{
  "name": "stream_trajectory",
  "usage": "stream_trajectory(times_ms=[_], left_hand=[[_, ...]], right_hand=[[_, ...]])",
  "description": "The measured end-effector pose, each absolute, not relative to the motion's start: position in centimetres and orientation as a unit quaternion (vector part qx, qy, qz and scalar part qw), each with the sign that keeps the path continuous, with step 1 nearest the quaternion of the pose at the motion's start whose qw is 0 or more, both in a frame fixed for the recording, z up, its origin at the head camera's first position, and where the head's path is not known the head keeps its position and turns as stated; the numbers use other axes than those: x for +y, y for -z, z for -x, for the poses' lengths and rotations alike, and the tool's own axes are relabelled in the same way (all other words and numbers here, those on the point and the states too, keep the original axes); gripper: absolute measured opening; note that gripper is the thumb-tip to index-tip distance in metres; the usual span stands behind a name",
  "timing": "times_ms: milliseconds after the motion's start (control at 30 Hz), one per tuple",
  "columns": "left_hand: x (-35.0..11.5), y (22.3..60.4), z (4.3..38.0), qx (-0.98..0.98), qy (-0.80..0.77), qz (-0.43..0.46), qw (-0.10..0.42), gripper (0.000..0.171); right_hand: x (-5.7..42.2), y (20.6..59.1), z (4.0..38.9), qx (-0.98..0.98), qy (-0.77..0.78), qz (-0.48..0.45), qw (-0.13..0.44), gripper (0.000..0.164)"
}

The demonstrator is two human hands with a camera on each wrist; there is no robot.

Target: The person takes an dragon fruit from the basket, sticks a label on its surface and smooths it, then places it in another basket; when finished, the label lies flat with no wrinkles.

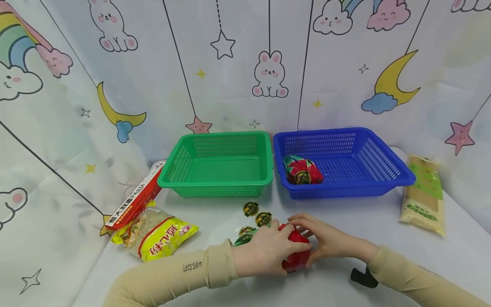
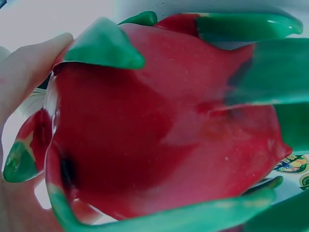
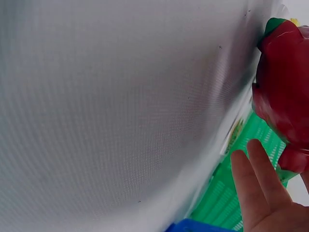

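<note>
A red dragon fruit with green-tipped scales is between both hands, low over the white table. My left hand grips it from the left and top; its thumb and fingers border the fruit in the left wrist view. From the right, my right hand holds it, thumb near the bottom and index finger near the top. Two of its fingers stand straight, off the fruit, in the right wrist view. Round black-and-gold stickers lie just beyond the left hand. Another dragon fruit, bearing such a sticker, sits in the blue basket.
A green basket stands beside the blue one at the back. On the left lie a red pasta box and a yellow-labelled food bag. A green-and-beige packet lies far right, and a black object is by the right wrist.
</note>
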State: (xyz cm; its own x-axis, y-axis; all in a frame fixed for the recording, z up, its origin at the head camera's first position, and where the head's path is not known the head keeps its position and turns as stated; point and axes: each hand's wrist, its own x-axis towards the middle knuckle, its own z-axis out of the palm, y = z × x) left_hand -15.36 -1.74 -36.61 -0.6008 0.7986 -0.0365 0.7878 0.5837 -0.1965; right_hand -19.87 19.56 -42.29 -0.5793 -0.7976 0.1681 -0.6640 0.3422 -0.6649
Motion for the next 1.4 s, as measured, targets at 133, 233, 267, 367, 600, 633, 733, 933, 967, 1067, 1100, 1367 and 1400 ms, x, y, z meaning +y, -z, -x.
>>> stream_trajectory(times_ms=[133,233,267,367,600,633,733,933,967,1067,1100,1367,1400], left_hand=[[-1.7,36.8,15.4,-0.891,-0.093,0.443,0.024,0.065],[-1.7,37.2,15.3,-0.889,-0.088,0.446,0.046,0.065],[-1.8,37.4,15.2,-0.889,-0.079,0.448,0.056,0.065],[-1.9,37.9,15.1,-0.886,-0.049,0.453,0.087,0.065],[-2.3,38.7,15.1,-0.875,0.006,0.471,0.114,0.067],[-2.4,38.8,15.2,-0.874,0.007,0.473,0.115,0.066],[-2.5,38.9,15.3,-0.870,0.013,0.479,0.117,0.067],[-3.0,38.8,15.5,-0.875,0.046,0.478,0.066,0.070],[-3.2,38.7,15.7,-0.876,0.070,0.474,0.045,0.071],[-4.4,38.2,16.1,-0.880,0.172,0.442,-0.018,0.068],[-4.9,38.1,16.4,-0.880,0.209,0.426,-0.031,0.065],[-10.5,38.5,19.7,-0.931,0.292,0.215,-0.040,0.041],[-11.0,39.0,20.1,-0.940,0.272,0.202,-0.033,0.038]], right_hand=[[19.6,42.5,20.0,0.803,0.368,0.459,0.095,0.088],[19.8,42.7,20.0,0.802,0.368,0.461,0.097,0.088],[19.8,42.7,20.0,0.804,0.364,0.460,0.096,0.088],[20.1,43.0,19.9,0.817,0.344,0.453,0.092,0.084],[20.4,43.4,19.9,0.836,0.310,0.444,0.091,0.083],[20.4,43.4,19.9,0.836,0.309,0.444,0.090,0.084],[20.4,43.5,20.0,0.837,0.307,0.444,0.086,0.086],[20.5,43.4,20.2,0.837,0.301,0.449,0.085,0.086],[20.5,43.4,20.2,0.835,0.300,0.453,0.085,0.086],[20.4,43.3,20.3,0.827,0.307,0.459,0.104,0.087],[20.4,43.2,20.3,0.825,0.309,0.459,0.112,0.087],[20.6,42.2,20.6,0.835,0.304,0.426,0.170,0.080],[20.6,42.2,20.7,0.834,0.304,0.429,0.169,0.079]])
